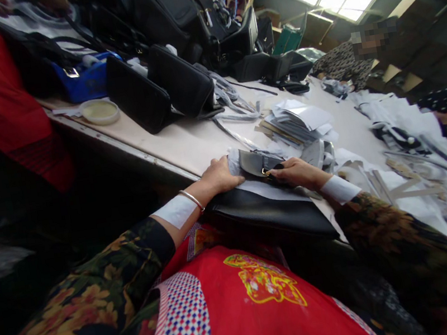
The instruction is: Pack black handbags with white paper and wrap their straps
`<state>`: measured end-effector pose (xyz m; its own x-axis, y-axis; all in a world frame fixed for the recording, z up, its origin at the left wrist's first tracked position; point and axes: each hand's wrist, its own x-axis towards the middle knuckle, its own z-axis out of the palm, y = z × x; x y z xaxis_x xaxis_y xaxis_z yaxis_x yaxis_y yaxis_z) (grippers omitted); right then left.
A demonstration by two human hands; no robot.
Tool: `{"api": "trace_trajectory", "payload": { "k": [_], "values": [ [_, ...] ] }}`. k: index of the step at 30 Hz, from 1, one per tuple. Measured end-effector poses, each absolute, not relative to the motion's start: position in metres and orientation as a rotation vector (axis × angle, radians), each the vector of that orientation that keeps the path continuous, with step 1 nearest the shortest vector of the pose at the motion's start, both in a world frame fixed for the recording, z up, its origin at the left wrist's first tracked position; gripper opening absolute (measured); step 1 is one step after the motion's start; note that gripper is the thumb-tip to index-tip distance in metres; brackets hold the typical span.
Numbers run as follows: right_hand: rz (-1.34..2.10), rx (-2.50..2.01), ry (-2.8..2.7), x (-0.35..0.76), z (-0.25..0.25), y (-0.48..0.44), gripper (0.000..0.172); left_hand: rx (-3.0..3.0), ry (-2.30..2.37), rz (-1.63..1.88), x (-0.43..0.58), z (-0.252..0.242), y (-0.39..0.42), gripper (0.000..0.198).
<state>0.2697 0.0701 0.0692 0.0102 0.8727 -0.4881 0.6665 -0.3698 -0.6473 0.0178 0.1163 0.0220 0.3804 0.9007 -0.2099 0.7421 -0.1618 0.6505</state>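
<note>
Hands half-closed on black bag

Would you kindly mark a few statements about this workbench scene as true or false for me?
1. Both the left hand and the right hand rest on the black bag at the table's near edge. True.
2. A thin bangle sits on the left wrist. True.
3. The round dish lies inside the blue basket. False: it sits on the table in front of the basket.
4. The right hand holds scissors. False: its fingers lie on the bag's flap, by the metal clasp; no scissors show.
5. Two black pouches stand farther back on the table. True.
</note>
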Motion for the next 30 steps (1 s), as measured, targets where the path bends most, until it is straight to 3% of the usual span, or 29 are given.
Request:
{"api": "trace_trajectory", "payload": {
  "k": [14, 23, 30],
  "values": [
    [1.115, -2.006, -1.941, 0.267, 0.066, 0.062, 0.056, 1.952, 1.419, 0.305, 0.016, 0.021, 0.115, 0.077],
    [0.487, -2.027, -2.648, 0.244, 0.069, 0.050, 0.036, 1.934, 1.415, 0.333, 0.017, 0.021, 0.112, 0.077],
    [0.379, -2.095, -2.726, 0.228, 0.082, 0.037, 0.033, 1.833, 1.371, 0.387, 0.019, 0.024, 0.117, 0.071]
  ]
}}
